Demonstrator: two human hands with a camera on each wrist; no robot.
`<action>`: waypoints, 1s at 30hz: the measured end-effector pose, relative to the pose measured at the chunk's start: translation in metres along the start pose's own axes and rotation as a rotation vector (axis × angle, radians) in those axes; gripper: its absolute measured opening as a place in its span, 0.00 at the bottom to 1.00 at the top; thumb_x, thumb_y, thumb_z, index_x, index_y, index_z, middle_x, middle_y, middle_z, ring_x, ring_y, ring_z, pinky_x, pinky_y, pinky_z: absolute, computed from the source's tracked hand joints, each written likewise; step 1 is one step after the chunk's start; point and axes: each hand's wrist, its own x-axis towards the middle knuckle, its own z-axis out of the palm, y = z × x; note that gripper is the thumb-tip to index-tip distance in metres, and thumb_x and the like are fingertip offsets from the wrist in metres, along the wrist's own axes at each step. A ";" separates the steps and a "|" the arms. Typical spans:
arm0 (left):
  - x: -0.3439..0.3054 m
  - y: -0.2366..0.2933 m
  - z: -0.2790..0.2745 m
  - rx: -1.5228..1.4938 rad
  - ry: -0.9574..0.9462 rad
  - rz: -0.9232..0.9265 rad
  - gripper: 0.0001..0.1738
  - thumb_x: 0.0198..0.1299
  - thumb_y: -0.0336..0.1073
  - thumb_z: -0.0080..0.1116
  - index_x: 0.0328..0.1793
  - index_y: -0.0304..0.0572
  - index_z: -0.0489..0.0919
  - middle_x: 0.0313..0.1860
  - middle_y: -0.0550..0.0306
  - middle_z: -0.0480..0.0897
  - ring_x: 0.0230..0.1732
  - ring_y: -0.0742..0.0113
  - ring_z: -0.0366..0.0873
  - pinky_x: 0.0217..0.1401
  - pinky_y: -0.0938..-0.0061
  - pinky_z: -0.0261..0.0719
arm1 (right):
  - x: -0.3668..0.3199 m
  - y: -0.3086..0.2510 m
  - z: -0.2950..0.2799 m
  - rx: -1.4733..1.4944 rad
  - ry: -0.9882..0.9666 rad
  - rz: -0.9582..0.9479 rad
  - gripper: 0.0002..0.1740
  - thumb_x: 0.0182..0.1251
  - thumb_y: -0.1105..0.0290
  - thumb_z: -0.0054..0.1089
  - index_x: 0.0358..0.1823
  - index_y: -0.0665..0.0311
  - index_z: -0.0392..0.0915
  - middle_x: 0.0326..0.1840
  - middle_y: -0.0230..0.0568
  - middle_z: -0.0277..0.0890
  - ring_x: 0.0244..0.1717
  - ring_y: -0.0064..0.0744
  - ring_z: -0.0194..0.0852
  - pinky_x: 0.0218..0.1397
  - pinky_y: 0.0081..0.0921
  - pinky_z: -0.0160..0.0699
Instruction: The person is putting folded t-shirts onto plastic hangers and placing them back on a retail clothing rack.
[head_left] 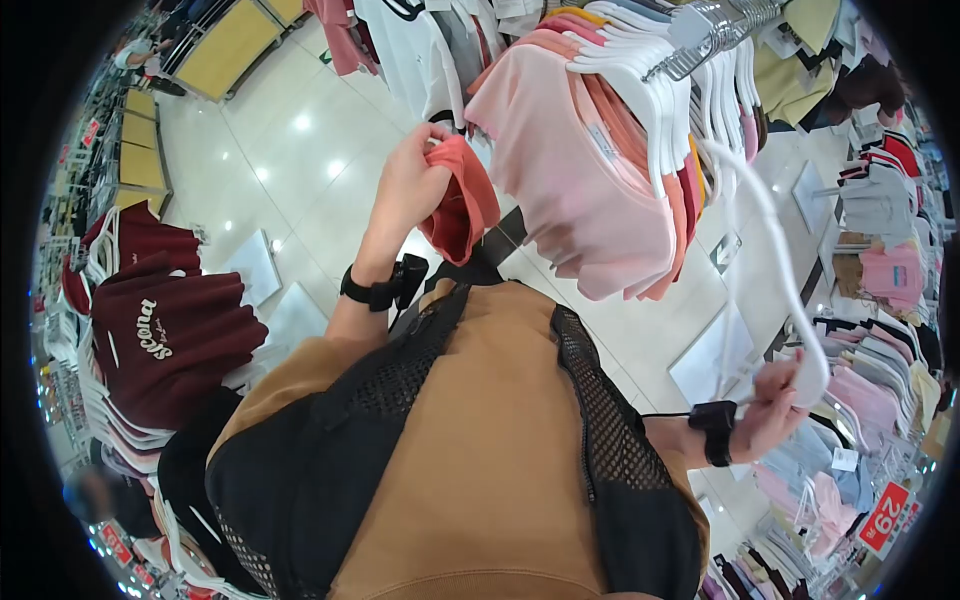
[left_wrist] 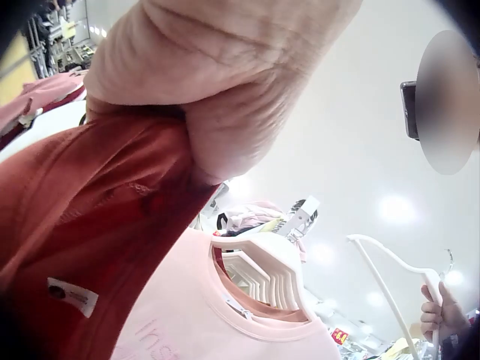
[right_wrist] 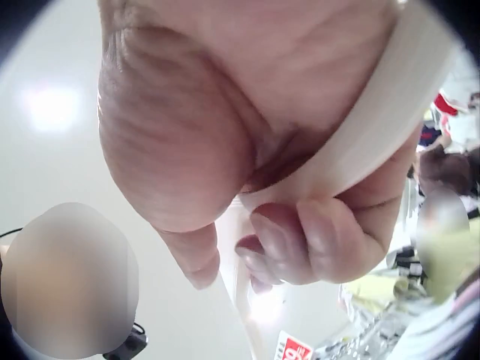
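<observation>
Holding coral garment (head_left: 464, 205) by edge, left grip (head_left: 410, 182); white hanger (head_left: 786, 262) in right grip (head_left: 766, 418), seemingly open floor (head_left: 295, 165) beyond.

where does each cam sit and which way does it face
Head: on the head, facing forward and down; shows the torso, both forearms, left hand and right hand.
Left wrist: faces past that hand's palm at the coral-red garment it grips, up towards the ceiling; the right hand shows farther off.
Right wrist: faces past that hand's palm and curled fingers, also upward.
Shared: head and left wrist views both show the pale pink top; all three show the white hanger.
</observation>
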 end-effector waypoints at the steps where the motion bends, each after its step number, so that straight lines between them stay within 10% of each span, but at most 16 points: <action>1: -0.002 0.003 0.000 -0.006 -0.019 -0.017 0.14 0.57 0.23 0.49 0.49 0.32 0.77 0.32 0.51 0.84 0.34 0.69 0.81 0.38 0.73 0.79 | -0.008 0.011 0.020 -0.060 0.015 0.162 0.31 0.73 0.54 0.62 0.56 0.81 0.76 0.23 0.26 0.63 0.24 0.19 0.56 0.28 0.21 0.51; 6: 0.002 0.006 0.005 0.023 -0.012 -0.044 0.13 0.58 0.22 0.49 0.49 0.33 0.76 0.33 0.54 0.84 0.34 0.72 0.79 0.37 0.75 0.78 | -0.017 0.017 0.087 -0.184 -0.328 0.516 0.12 0.70 0.71 0.63 0.49 0.73 0.80 0.30 0.27 0.74 0.31 0.17 0.67 0.35 0.19 0.66; 8: 0.003 0.000 0.008 0.060 0.057 -0.027 0.15 0.57 0.31 0.52 0.49 0.35 0.79 0.31 0.45 0.85 0.32 0.51 0.83 0.40 0.65 0.78 | -0.013 0.017 0.126 -0.309 -0.599 0.373 0.09 0.71 0.73 0.62 0.47 0.69 0.83 0.30 0.24 0.74 0.30 0.14 0.67 0.34 0.17 0.65; 19: -0.040 0.058 0.032 0.197 -0.065 0.149 0.13 0.66 0.41 0.57 0.46 0.38 0.82 0.31 0.39 0.83 0.37 0.38 0.82 0.44 0.59 0.79 | -0.017 0.041 0.224 -0.330 -0.723 0.067 0.16 0.71 0.75 0.60 0.58 0.68 0.77 0.46 0.50 0.83 0.40 0.49 0.84 0.46 0.32 0.82; 24: -0.052 0.071 0.029 -0.059 -0.114 0.328 0.11 0.62 0.30 0.58 0.50 0.35 0.80 0.41 0.43 0.83 0.43 0.42 0.82 0.46 0.60 0.80 | -0.016 0.073 0.250 -0.165 -0.646 -0.076 0.15 0.72 0.76 0.59 0.58 0.68 0.76 0.40 0.48 0.84 0.32 0.40 0.83 0.39 0.30 0.81; 27: -0.062 0.078 0.027 0.112 -0.118 0.458 0.16 0.64 0.26 0.55 0.57 0.34 0.79 0.47 0.46 0.79 0.46 0.48 0.79 0.50 0.65 0.79 | -0.014 0.076 0.255 -0.115 -0.682 0.173 0.10 0.75 0.78 0.54 0.54 0.69 0.76 0.25 0.38 0.75 0.22 0.21 0.73 0.26 0.25 0.74; 30: -0.074 0.082 0.030 0.187 -0.159 0.505 0.19 0.63 0.26 0.57 0.61 0.37 0.79 0.49 0.47 0.77 0.47 0.48 0.77 0.49 0.66 0.78 | -0.023 0.090 0.260 0.063 -0.581 0.178 0.09 0.75 0.79 0.53 0.52 0.71 0.76 0.26 0.34 0.76 0.22 0.21 0.74 0.26 0.25 0.75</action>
